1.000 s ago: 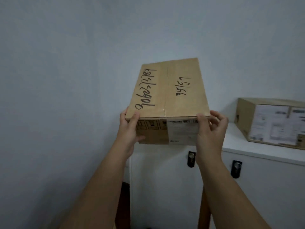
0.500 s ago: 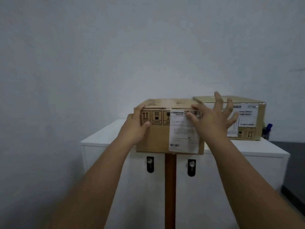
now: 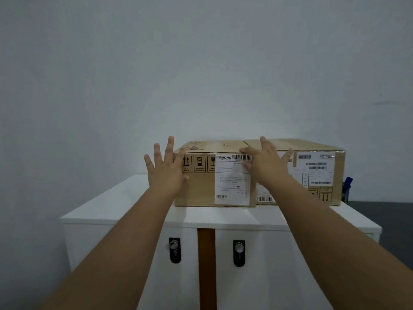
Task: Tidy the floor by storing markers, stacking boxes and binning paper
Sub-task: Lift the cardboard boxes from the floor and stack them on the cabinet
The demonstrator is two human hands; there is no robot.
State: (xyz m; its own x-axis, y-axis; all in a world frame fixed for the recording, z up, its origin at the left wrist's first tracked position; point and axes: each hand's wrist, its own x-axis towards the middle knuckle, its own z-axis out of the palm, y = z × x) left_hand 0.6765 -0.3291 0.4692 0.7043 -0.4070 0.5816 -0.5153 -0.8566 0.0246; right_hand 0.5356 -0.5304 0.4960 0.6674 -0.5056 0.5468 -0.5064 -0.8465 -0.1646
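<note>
A brown cardboard box with a white shipping label stands on the white cabinet top, pushed back near the wall. A second, larger cardboard box stands right beside it on the right. My left hand is spread with straight fingers at the first box's left front corner. My right hand lies flat with straight fingers against that box's upper right front. Neither hand grips anything.
A dark cup holding blue markers stands on the cabinet behind the larger box's right end. The cabinet has two white doors with black lock handles and a brown strip between them. A plain wall rises behind; dark floor shows at the right.
The box went from held in the air in both hands to standing on the cabinet beside the larger box. My left hand let go and spread; both hands now lie flat.
</note>
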